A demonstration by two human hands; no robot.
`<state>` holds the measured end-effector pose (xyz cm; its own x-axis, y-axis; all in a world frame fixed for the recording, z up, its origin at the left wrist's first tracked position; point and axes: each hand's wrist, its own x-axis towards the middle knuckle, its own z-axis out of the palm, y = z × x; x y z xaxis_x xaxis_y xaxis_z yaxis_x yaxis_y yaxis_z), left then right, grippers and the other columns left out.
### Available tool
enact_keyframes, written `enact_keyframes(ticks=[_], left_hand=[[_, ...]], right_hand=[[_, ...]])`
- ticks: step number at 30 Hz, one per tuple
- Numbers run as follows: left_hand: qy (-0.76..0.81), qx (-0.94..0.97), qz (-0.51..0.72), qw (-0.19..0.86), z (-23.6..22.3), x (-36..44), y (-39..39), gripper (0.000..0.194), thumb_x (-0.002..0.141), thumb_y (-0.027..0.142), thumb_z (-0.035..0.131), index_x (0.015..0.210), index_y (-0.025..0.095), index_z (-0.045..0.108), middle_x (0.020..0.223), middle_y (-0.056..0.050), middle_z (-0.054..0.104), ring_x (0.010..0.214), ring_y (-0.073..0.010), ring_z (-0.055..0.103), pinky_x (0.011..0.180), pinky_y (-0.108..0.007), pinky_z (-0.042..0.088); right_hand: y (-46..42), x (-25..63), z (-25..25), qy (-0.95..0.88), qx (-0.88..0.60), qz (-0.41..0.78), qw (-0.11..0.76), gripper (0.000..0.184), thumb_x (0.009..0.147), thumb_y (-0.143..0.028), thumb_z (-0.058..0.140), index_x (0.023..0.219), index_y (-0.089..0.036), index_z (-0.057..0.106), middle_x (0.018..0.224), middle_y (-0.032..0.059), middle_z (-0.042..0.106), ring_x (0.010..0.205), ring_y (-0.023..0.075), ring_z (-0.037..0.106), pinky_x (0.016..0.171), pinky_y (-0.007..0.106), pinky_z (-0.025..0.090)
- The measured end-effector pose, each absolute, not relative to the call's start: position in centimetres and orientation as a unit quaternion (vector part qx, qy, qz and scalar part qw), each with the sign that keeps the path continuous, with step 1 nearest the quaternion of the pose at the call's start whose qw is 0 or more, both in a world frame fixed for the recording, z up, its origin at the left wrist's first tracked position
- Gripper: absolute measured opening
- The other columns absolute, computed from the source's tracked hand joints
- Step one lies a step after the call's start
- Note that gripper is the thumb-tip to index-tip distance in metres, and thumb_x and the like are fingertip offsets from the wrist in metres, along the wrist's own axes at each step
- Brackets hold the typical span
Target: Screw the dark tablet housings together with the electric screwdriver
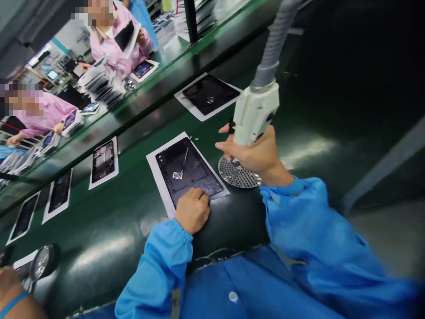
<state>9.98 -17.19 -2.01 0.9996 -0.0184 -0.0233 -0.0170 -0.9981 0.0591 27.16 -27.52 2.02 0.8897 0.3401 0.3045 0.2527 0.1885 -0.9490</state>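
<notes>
The person's left hand (192, 209), fingers curled together, pressed on the near edge of a dark tablet back panel (187, 170) lying on a white sheet (156, 170) on the green conveyor belt (109, 221), while the right hand (257, 155) was clamped round the cream handle of a hose-fed tool (255, 113), at three o'clock from the panel, over a round perforated disc (239, 175). The tool stood beside the panel rather than on it, so work on this panel looked barely begun. More panels on sheets waited at nine and one o'clock.
</notes>
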Motion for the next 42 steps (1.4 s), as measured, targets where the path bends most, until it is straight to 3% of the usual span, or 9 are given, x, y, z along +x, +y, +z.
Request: enact_keyframes(ticks=[6,14,18,20,23,29,42], left_hand=[[-0.011,0.97,0.188,0.155,-4.9,8.5,-17.0,0.022,0.093,0.025,0.049,0.089,0.017,0.069,0.086,-0.007,0.067,0.081,-0.0166,0.06,0.075,-0.029,0.053],[0.015,0.97,0.207,0.126,-5.2,9.5,-16.4,0.021,0.092,0.025,0.052,0.089,0.017,0.071,0.088,-0.007,0.07,0.08,-0.0183,0.062,0.073,-0.03,0.052],[0.083,0.968,0.214,0.1,-4.7,10.0,-14.1,0.024,0.093,0.028,0.051,0.106,0.019,0.069,0.119,-0.011,0.066,0.114,-0.0264,0.058,0.096,-0.045,0.047],[0.16,0.964,0.199,0.078,-4.5,10.3,-12.7,0.032,0.093,0.027,0.05,0.121,0.02,0.062,0.139,-0.013,0.052,0.133,-0.032,0.043,0.107,-0.057,0.036],[0.244,0.956,0.145,0.079,-4.6,10.8,-11.4,0.042,0.093,0.03,0.049,0.133,0.021,0.053,0.152,-0.015,0.034,0.141,-0.0377,0.028,0.108,-0.068,0.026],[0.258,0.948,0.143,0.118,-5.1,10.9,-11.3,0.028,0.092,0.032,0.051,0.113,0.022,0.066,0.144,-0.013,0.047,0.139,-0.0382,0.032,0.107,-0.07,0.026],[0.225,0.946,0.187,0.138,-4.9,11.4,-10.6,0.015,0.087,0.032,0.061,0.097,0.021,0.064,0.133,-0.012,0.057,0.138,-0.0347,0.036,0.108,-0.07,0.021]], right_hand=[[-27.8,29.1,0.7,-0.245,-0.601,0.024,0.76,0.019,0.064,-0.018,0.072,0.078,-0.021,0.059,0.043,-0.0072,0.05,0.037,0.0112,0.047,0.043,0.03,0.042],[-26.6,29.2,-0.1,-0.232,-0.598,0.017,0.767,0.02,0.064,-0.016,0.069,0.083,-0.019,0.062,0.042,-0.0079,0.051,0.036,0.0107,0.047,0.044,0.029,0.041],[-26.2,29.5,-0.5,-0.222,-0.606,0.013,0.763,0.021,0.063,-0.016,0.068,0.083,-0.019,0.062,0.043,-0.0088,0.051,0.036,0.0102,0.046,0.044,0.029,0.041],[-26.0,29.6,-0.6,-0.22,-0.611,0.014,0.76,0.022,0.063,-0.016,0.068,0.084,-0.019,0.061,0.042,-0.0089,0.051,0.036,0.0103,0.046,0.044,0.029,0.041],[-26.0,29.7,-0.8,-0.215,-0.617,0.018,0.756,0.022,0.063,-0.017,0.068,0.084,-0.019,0.061,0.043,-0.009,0.05,0.036,0.0104,0.047,0.043,0.029,0.041],[-26.0,29.7,-0.8,-0.201,-0.63,0.032,0.749,0.022,0.06,-0.019,0.068,0.081,-0.02,0.061,0.043,-0.009,0.051,0.036,0.0104,0.046,0.042,0.029,0.041],[-25.7,29.8,-1.0,-0.203,-0.621,0.041,0.756,0.02,0.058,-0.019,0.067,0.077,-0.018,0.06,0.045,-0.0077,0.051,0.035,0.0101,0.046,0.04,0.028,0.038]])
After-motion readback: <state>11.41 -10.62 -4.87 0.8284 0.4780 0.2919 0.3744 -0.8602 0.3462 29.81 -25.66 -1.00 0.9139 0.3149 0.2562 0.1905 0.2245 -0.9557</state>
